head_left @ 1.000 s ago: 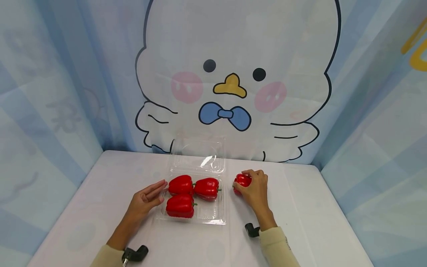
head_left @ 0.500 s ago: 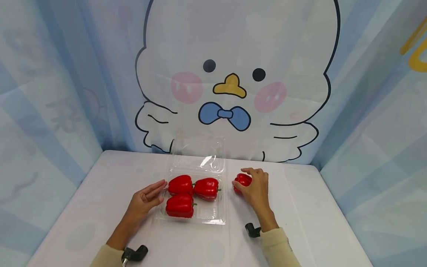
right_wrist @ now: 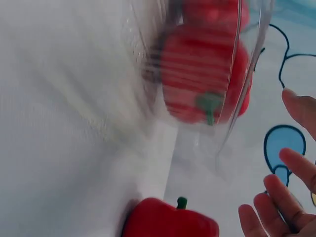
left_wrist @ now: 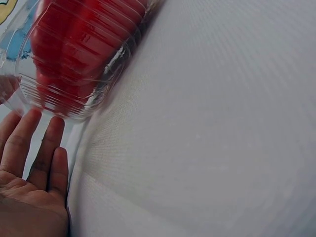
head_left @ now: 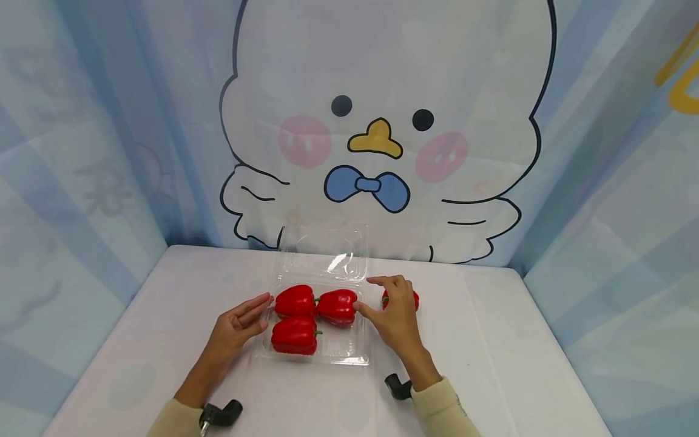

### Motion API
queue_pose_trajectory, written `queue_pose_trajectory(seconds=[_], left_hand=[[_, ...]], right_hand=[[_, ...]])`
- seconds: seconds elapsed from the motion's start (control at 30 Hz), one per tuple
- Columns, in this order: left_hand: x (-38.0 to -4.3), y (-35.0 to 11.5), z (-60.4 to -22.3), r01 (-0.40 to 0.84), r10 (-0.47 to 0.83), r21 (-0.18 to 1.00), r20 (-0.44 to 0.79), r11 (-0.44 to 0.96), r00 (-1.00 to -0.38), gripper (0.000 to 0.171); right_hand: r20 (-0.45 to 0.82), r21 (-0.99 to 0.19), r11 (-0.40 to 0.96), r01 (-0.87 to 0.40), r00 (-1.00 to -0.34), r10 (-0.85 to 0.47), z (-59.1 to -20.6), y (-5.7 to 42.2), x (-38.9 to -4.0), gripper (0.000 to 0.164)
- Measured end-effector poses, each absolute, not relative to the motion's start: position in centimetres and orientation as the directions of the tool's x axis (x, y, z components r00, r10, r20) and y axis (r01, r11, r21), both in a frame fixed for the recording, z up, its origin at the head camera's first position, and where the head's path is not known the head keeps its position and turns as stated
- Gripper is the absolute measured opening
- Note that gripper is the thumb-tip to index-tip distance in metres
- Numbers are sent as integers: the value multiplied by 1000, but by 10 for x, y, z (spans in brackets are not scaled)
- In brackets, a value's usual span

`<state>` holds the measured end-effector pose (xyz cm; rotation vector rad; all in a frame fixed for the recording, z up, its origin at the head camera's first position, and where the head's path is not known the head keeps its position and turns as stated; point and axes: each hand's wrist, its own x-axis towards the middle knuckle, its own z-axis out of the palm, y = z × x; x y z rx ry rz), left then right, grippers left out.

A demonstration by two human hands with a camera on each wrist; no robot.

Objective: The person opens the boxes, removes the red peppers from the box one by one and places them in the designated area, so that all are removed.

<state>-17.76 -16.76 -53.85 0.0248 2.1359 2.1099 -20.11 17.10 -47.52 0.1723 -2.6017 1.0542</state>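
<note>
Thin plastic, the box could skid, jolting its peppers, if the straight-fingered left hand or the spread, empty right hand shoves it.

3 peppers in clear container

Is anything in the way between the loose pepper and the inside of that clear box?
Yes: the right wall of the clear box stands between, and in the head view the right hand spans the gap, partly hiding the loose pepper. The lid is open at the back, not over the box.
</note>
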Motion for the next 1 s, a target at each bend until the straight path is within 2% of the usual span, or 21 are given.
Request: queue_pose_trajectory(seconds=[0.47, 1.0], left_hand=[[-176, -168, -537, -92, 109, 996, -93, 20, -990, 63], [-175, -168, -537, -98, 101, 994, -103, 54, -990, 63]], right_hand=[[308, -691, 671, -267, -949, -60, -480, 141, -191, 62], [276, -669, 693, -267, -956, -102, -488, 128, -196, 66]])
